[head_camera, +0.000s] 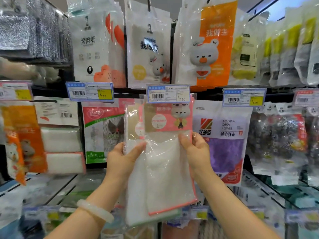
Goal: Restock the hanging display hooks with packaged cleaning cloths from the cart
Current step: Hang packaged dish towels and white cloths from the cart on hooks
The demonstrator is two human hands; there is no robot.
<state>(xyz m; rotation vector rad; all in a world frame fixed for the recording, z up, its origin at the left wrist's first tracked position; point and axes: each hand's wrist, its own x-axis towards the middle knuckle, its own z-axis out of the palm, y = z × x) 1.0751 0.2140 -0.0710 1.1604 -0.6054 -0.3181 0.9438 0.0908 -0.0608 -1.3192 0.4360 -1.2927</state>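
At the middle of a shop's hanging display, a person's two hands held packaged cleaning cloths (160, 152) up against the lower row of hooks. Two or more clear packets, each with a pink header card and a white cloth inside, were stacked and fanned slightly, their tops tucked just behind the price tag (168, 93) that fronted the centre hook. The left hand (122, 159) gripped the left edge of the stack, thumb across the front film and fingers curled behind. The right hand (195, 149) pinched the right edge of the front packet between thumb and fingers. Both hands sat near mid-height of the packets, well below the header cards.

The hanging step appeared to be in hand. Whether the hang holes had caught the hook could not be told, since the tag hid them. The next move likely called for threading the holes onto the prong, sliding the packets back and squaring them. A purple dish towel pack (224, 140) hung just to the right. No cart was in view.
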